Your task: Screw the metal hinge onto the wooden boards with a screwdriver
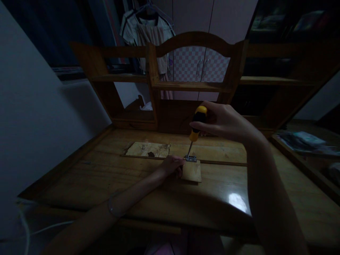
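Observation:
My right hand [216, 118] is closed round the handle of a yellow and black screwdriver [196, 124]. The screwdriver tilts slightly, its shaft pointing down and its tip at a small metal hinge [191, 159]. That hinge lies at the far edge of a small, pale wooden board [191, 171]. My left hand [172, 166] has its fingers pinched together at the left side of the hinge and board; what sits between the fingertips is too small to make out. Whether the tip sits in a screw head cannot be seen.
The wooden desk [127, 173] carries a worn, pale panel [148, 149] left of the hinge. A wooden shelf unit [191, 86] rises at the back. Plastic-wrapped items [305, 140] lie at the right. A white wall [39, 106] borders the left side.

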{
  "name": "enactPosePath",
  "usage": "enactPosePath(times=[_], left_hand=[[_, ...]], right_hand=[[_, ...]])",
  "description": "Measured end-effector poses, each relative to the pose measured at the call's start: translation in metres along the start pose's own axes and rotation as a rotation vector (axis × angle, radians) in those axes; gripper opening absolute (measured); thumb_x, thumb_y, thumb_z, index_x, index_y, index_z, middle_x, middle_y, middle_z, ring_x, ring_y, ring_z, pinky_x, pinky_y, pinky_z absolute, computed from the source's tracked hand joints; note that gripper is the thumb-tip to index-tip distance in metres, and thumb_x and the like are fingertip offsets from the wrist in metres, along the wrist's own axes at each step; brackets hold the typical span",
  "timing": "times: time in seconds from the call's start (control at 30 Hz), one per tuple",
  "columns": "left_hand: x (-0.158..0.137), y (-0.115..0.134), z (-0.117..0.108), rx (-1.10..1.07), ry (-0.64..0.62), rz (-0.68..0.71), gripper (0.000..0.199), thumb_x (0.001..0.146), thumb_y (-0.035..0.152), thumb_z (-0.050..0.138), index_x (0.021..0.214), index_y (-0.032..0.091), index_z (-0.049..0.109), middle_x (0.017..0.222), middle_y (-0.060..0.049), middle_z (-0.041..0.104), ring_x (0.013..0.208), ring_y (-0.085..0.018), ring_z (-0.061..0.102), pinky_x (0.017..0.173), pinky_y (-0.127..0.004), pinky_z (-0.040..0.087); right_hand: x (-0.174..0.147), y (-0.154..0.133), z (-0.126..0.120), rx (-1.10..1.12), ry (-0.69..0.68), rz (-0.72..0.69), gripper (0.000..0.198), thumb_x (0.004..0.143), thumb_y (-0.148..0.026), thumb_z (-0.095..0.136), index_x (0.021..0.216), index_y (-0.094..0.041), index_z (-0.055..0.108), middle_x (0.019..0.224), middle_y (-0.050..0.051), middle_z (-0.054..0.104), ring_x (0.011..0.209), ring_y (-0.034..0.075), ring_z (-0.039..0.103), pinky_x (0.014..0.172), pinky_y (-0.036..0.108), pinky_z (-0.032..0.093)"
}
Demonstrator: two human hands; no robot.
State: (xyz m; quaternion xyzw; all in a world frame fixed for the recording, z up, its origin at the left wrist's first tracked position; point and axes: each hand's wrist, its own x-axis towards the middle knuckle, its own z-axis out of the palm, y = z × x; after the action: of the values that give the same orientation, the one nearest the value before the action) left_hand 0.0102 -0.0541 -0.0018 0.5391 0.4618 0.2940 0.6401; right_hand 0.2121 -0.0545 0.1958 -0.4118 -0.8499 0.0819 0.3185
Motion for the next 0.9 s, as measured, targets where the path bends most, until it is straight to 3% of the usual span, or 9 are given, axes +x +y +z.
enactPosePath(times=[0.23, 0.57, 0.9], left_hand=[[-0.0040, 0.0031, 0.0013, -0.001, -0.010, 0.043, 0.028, 0.084, 0.039, 0.062, 0.074, 0.013, 0.060, 0.046, 0.003, 0.055, 0.036, -0.009, 0.050, 0.039, -0.019, 0.035], [-0.0063, 0.0016, 0.0002, -0.032, -0.010, 0.061, 0.024, 0.084, 0.035, 0.062, 0.078, 0.012, 0.062, 0.052, 0.002, 0.057, 0.040, -0.009, 0.053, 0.039, -0.019, 0.037], [-0.0015, -0.0003, -0.0017, 0.025, -0.023, 0.051, 0.029, 0.084, 0.040, 0.061, 0.075, 0.012, 0.062, 0.045, 0.001, 0.055, 0.035, -0.009, 0.048, 0.038, -0.018, 0.031]], right_hand=[[0.0009, 0.0027, 0.0021, -0.020, 0.029, 0.018, 0.034, 0.083, -0.056, 0.066, 0.085, -0.024, 0.055, 0.068, 0.000, 0.058, 0.063, 0.017, 0.054, 0.053, 0.029, 0.034], [0.0027, 0.0051, 0.0018, -0.089, 0.039, 0.010, 0.035, 0.084, -0.055, 0.066, 0.081, -0.022, 0.052, 0.067, 0.000, 0.057, 0.061, 0.015, 0.051, 0.053, 0.029, 0.031], [0.0033, 0.0004, 0.0098, -0.059, 0.048, -0.039, 0.031, 0.085, -0.047, 0.067, 0.082, -0.022, 0.050, 0.070, -0.001, 0.057, 0.062, 0.013, 0.049, 0.053, 0.027, 0.031]])
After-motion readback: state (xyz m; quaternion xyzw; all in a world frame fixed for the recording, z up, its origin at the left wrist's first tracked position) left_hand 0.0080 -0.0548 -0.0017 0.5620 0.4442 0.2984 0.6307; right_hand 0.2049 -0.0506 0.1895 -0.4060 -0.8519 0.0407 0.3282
